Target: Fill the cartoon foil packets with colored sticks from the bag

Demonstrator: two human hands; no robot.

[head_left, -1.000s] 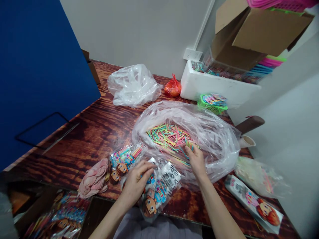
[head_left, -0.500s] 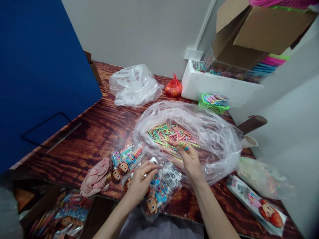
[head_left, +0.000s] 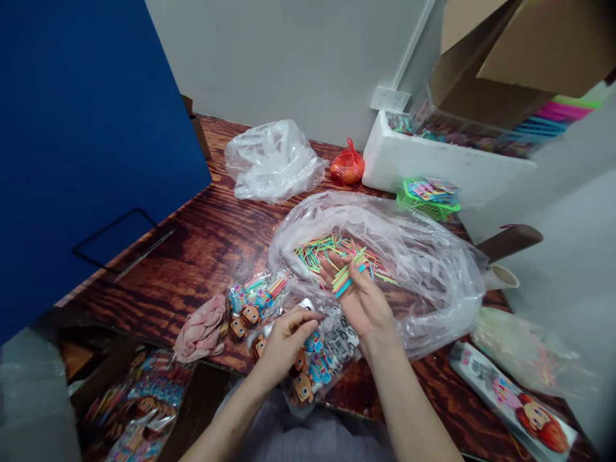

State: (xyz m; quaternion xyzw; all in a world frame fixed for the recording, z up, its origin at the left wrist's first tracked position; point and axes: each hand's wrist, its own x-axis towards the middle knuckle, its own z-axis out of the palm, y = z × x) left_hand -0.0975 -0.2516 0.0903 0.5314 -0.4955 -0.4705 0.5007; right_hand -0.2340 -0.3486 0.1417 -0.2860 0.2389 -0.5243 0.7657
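My right hand [head_left: 359, 296] is turned palm up over the near edge of a big clear plastic bag [head_left: 423, 269], and a small bunch of coloured sticks [head_left: 347, 277] lies across its fingers under the thumb. More loose coloured sticks [head_left: 321, 247] fill the bag behind it. My left hand [head_left: 285, 340] pinches the top of a printed cartoon packet [head_left: 323, 359] lying on the wooden table [head_left: 192, 244] at the front edge. Filled packets [head_left: 255, 298] with sticks inside lie just to the left.
A pink cloth [head_left: 201, 330] lies at the front left. Behind are a crumpled clear bag [head_left: 274, 160], a small red bag [head_left: 347, 167], a white foam box [head_left: 433, 160], a green basket [head_left: 428, 196] and cardboard boxes [head_left: 505, 58]. More packets [head_left: 520, 404] lie front right, and others [head_left: 139, 404] in a box below.
My right hand has lifted a bunch of sticks out of the bag and turned palm up toward me. My left hand has shifted slightly on the packet. The view has panned left.
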